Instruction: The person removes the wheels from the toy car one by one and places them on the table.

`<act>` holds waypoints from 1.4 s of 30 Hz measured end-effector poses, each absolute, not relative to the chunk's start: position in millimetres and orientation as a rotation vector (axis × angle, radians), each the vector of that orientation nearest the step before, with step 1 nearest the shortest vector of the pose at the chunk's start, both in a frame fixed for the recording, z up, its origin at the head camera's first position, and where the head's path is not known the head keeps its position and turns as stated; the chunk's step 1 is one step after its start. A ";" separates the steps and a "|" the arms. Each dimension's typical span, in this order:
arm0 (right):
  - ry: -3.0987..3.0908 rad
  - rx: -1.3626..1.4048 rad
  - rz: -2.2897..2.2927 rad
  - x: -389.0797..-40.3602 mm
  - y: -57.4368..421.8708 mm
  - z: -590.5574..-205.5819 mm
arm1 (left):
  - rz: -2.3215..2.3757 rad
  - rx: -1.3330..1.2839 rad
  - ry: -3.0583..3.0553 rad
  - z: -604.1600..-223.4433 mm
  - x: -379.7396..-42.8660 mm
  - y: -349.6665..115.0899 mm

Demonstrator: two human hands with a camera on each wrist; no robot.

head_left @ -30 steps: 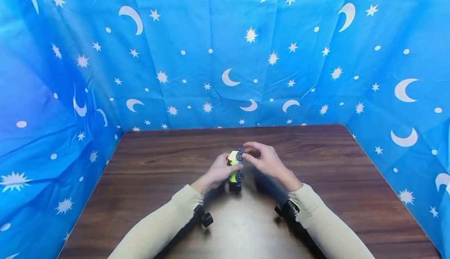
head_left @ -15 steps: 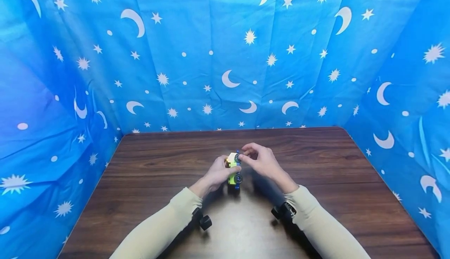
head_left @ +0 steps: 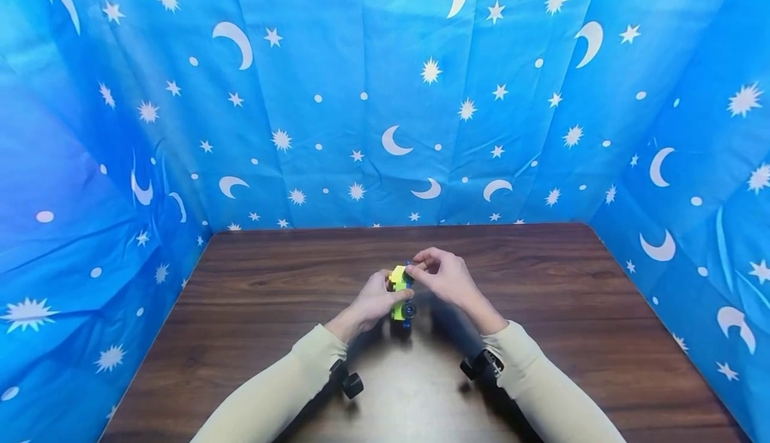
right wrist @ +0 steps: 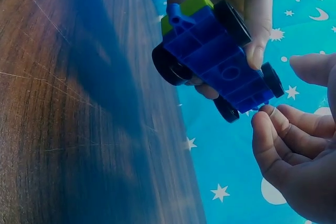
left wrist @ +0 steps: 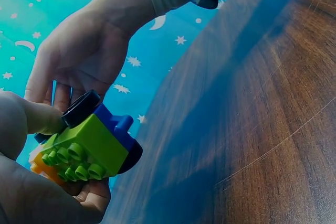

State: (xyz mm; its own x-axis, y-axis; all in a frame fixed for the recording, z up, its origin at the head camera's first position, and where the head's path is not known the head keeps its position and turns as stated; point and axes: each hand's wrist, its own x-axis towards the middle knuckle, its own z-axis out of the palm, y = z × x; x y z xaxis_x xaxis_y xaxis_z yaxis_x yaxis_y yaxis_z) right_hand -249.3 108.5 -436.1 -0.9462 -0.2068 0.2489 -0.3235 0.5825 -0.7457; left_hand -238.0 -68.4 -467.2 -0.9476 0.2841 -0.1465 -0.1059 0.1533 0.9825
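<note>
A toy car of building blocks is held on its side above the table by my left hand. Lime green studded blocks and an orange piece sit on its blue wheeled base. The left thumb lies across one side between two black wheels, while the other fingers support the opposite side. My right hand is at the car's far end, its bent fingertips touching or almost touching the end of the base. The right thumb stands apart near a wheel.
A dark wood-grain table lies beneath both hands. Blue cloth with white moons and stars hangs behind it and at both sides. Each wrist carries a black camera, on the left and on the right.
My right hand has come slightly closer to the car, and its thumb now covers the far wheel in the head view. My left hand keeps its grip. The head view has shifted slightly.
</note>
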 end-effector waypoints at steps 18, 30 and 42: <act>-2.726 0.421 1.330 -253.0 107.3 -439.4 | 1.819 0.146 2.135 -467.9 -239.3 -67.4; -2.733 0.376 1.321 -254.4 105.0 -440.6 | 1.822 0.160 2.145 -468.4 -240.1 -66.5; -2.723 0.326 1.356 -256.0 102.0 -439.7 | 1.816 0.159 2.164 -469.9 -239.7 -66.1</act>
State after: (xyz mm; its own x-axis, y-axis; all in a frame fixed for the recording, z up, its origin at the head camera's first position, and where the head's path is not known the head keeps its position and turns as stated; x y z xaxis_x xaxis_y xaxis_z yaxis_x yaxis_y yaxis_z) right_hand -256.0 102.0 -439.7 -0.9739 -0.1534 0.1671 -0.2258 0.5849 -0.7790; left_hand -239.7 -66.1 -469.9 -0.9456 0.2809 -0.1643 -0.1131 0.1898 0.9753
